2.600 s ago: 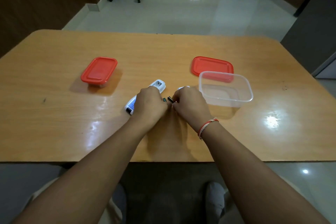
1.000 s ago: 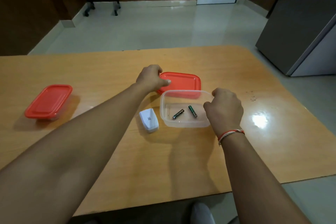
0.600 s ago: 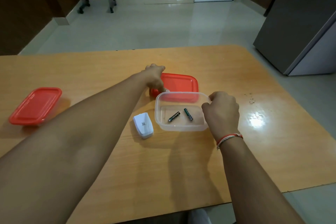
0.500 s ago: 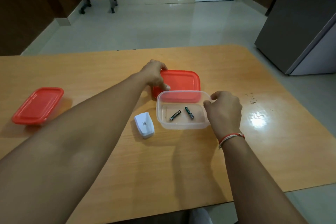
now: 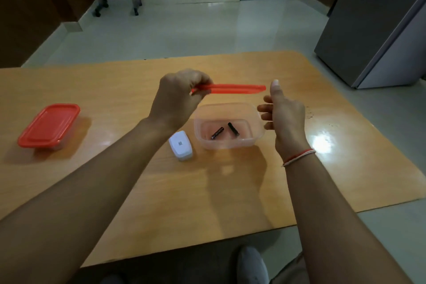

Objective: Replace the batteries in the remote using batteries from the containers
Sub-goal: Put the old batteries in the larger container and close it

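No writing, brand or number can be read anywhere. The only marking is a small dark square code on top of the white remote, which lies on the desk just below the left hand; it is too small and blurred to make out.

A wooden table with a glossy orange-brown top is carrying three things. A closed red-lidded container is sitting near its left edge, while a white remote is lying face down, it seems, just beside a clear open container at the middle.
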